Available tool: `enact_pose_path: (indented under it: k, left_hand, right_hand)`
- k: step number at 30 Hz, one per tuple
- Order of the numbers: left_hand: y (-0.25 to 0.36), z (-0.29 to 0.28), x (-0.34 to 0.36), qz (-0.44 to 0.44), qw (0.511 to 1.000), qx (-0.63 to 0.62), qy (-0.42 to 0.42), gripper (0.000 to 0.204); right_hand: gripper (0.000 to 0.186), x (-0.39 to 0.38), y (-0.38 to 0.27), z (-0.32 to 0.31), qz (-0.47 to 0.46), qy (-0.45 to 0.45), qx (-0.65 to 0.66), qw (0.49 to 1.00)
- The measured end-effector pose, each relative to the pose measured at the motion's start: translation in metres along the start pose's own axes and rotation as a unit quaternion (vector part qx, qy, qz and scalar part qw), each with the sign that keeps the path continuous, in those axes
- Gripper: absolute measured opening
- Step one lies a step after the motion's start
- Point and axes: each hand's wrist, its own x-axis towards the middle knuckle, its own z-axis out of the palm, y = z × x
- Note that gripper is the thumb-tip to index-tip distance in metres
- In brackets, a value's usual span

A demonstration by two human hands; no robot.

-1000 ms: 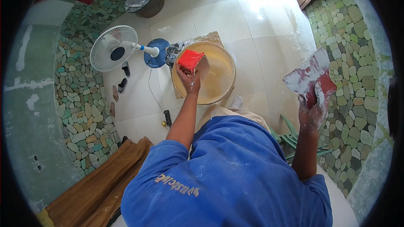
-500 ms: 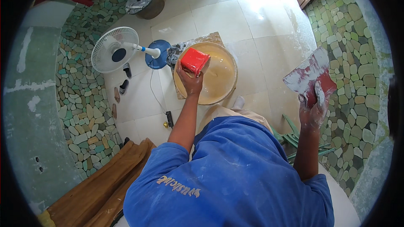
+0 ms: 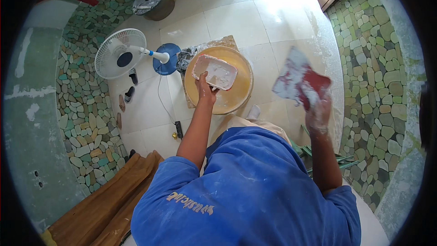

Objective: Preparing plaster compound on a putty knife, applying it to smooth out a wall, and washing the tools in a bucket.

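Observation:
My left hand (image 3: 206,92) is closed on the near side of a red plastic container (image 3: 218,71), its white-smeared inside facing up. Below the container stands a large round basin (image 3: 243,92) of cloudy tan liquid. Over to the right, my right hand (image 3: 317,111) grips a red-handled scraper (image 3: 302,77) with a wide blade coated in white paste. Blur from motion softens both the scraper and the fingers, which are also caked in white. Nothing touches the scraper's blade.
A standing fan (image 3: 120,54) on a blue base (image 3: 166,59) is left of the basin, its cord running to a black socket block (image 3: 178,130). A bucket (image 3: 157,7) stands far back. Brown boards (image 3: 104,196) lie lower left. Palm-like leaves (image 3: 346,160) lie at right.
My left hand has turned the red container from its outer side to its open inside, above the basin. My right hand has swung the scraper left, toward the basin.

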Motion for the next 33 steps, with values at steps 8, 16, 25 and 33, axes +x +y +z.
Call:
enact_pose_path:
  k: [8, 16, 25, 33]
  left_hand:
    - [-0.018, 0.001, -0.036, -0.087, 0.973, -0.039, -0.212, 0.072]
    - [-0.025, -0.006, -0.052, 0.047, 0.981, 0.025, -0.185, 0.079]
    - [-0.011, 0.012, -0.084, 0.241, 0.955, 0.102, -0.140, 0.070]
    - [-0.010, 0.014, -0.074, 0.241, 0.952, 0.051, -0.182, 0.066]
  right_hand:
    - [0.028, 0.024, 0.030, 0.060, -0.168, -0.220, -0.372, 0.886]
    - [0.027, 0.018, 0.063, 0.101, -0.202, -0.291, -0.468, 0.810]
    - [0.028, 0.021, 0.097, 0.106, -0.183, -0.265, -0.539, 0.778]
    - [0.030, 0.018, 0.090, 0.096, -0.162, -0.300, -0.445, 0.828]
